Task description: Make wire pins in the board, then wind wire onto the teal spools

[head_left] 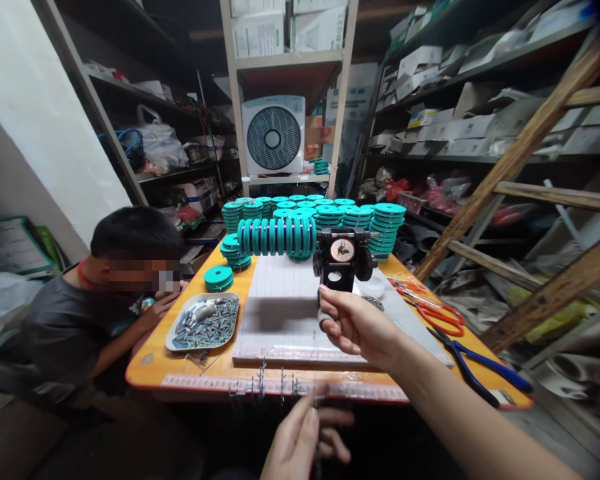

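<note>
My right hand is in front of the stand of a small black winding device, thumb and fingers pinched together. Something grey shows at its fingertips; I cannot tell whether it is held or worn on a finger. Below the table's front edge is my left hand, partly blurred, its thumb and forefinger close together around something thin and dark that I cannot make out. A row of teal spools sits sideways on the device's shaft, left of its body. Beneath the device lies a white board.
Stacked teal spools fill the table's back. A tray of small metal parts stands left, pliers and orange-handled scissors right. Thin wire pieces hang at the front edge. Another person sits left; a wooden ladder leans right.
</note>
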Demonstrator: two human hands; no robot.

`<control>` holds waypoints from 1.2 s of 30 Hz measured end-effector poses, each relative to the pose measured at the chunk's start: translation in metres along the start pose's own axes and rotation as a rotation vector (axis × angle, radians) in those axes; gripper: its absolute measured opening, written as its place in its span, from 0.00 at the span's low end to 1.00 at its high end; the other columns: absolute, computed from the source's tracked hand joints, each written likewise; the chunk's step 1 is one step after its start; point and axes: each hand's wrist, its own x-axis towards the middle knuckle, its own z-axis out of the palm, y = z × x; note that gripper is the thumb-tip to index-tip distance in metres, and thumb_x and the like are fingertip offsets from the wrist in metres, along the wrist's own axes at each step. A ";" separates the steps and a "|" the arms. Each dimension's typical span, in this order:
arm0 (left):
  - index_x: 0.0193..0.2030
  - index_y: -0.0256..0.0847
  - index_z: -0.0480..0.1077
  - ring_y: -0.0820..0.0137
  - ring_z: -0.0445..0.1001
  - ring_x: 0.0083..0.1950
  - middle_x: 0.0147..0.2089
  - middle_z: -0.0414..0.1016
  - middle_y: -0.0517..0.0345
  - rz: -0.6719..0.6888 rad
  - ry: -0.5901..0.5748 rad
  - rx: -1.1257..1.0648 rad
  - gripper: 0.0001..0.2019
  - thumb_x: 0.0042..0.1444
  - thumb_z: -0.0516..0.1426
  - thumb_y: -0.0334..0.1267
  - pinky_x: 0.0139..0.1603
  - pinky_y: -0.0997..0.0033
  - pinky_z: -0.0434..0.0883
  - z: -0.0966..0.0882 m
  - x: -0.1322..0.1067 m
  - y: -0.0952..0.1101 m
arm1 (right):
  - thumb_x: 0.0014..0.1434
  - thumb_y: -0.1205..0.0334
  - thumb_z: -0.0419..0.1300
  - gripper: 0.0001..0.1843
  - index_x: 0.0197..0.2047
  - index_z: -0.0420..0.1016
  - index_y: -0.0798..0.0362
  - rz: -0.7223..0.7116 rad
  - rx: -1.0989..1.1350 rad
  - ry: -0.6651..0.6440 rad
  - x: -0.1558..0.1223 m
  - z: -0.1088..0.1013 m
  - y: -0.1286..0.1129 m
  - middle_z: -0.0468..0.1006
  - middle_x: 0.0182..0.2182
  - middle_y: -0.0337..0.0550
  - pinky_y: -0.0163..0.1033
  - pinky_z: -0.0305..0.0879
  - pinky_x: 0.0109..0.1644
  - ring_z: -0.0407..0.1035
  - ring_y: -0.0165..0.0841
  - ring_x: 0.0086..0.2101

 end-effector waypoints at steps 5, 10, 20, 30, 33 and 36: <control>0.65 0.50 0.54 0.61 0.58 0.64 0.67 0.55 0.55 0.156 0.015 0.478 0.25 0.62 0.50 0.49 0.64 0.62 0.53 0.016 0.015 0.047 | 0.61 0.51 0.54 0.19 0.24 0.58 0.54 0.009 -0.062 -0.034 -0.007 0.002 -0.014 0.64 0.14 0.34 0.21 0.44 0.10 0.52 0.19 0.12; 0.48 0.42 0.69 0.63 0.67 0.52 0.49 0.72 0.51 0.369 -0.008 0.581 0.14 0.65 0.47 0.45 0.55 0.66 0.60 0.033 0.044 0.084 | 0.61 0.50 0.53 0.20 0.24 0.58 0.54 0.025 -0.106 -0.049 -0.009 0.003 -0.018 0.67 0.14 0.36 0.22 0.46 0.09 0.56 0.21 0.11; 0.28 0.37 0.63 0.67 0.75 0.24 0.15 0.65 0.62 0.138 -0.132 0.214 0.17 0.63 0.47 0.46 0.29 0.72 0.68 0.031 0.035 0.050 | 0.64 0.54 0.45 0.19 0.23 0.52 0.52 -0.026 0.012 0.082 0.001 0.000 -0.008 0.64 0.14 0.32 0.23 0.42 0.09 0.53 0.19 0.09; 0.28 0.35 0.66 0.66 0.75 0.21 0.20 0.75 0.52 -0.113 -0.083 -0.089 0.23 0.50 0.58 0.58 0.24 0.73 0.70 0.013 0.013 0.010 | 0.64 0.52 0.47 0.19 0.25 0.54 0.53 -0.033 -0.036 0.061 0.007 -0.002 -0.007 0.64 0.16 0.32 0.23 0.43 0.10 0.52 0.19 0.10; 0.34 0.33 0.69 0.73 0.69 0.15 0.20 0.75 0.51 -0.116 -0.082 -0.190 0.25 0.48 0.60 0.58 0.20 0.76 0.67 0.009 0.012 0.003 | 0.65 0.50 0.46 0.18 0.30 0.61 0.54 -0.061 -0.107 0.066 0.003 -0.002 -0.003 0.66 0.17 0.33 0.23 0.46 0.11 0.54 0.19 0.11; 0.39 0.30 0.71 0.77 0.63 0.14 0.21 0.75 0.50 -0.090 -0.087 -0.218 0.28 0.49 0.59 0.59 0.18 0.79 0.61 0.003 0.007 0.000 | 0.65 0.47 0.47 0.20 0.41 0.68 0.55 -0.049 -0.225 0.062 -0.009 -0.003 0.009 0.67 0.16 0.33 0.23 0.50 0.12 0.56 0.20 0.11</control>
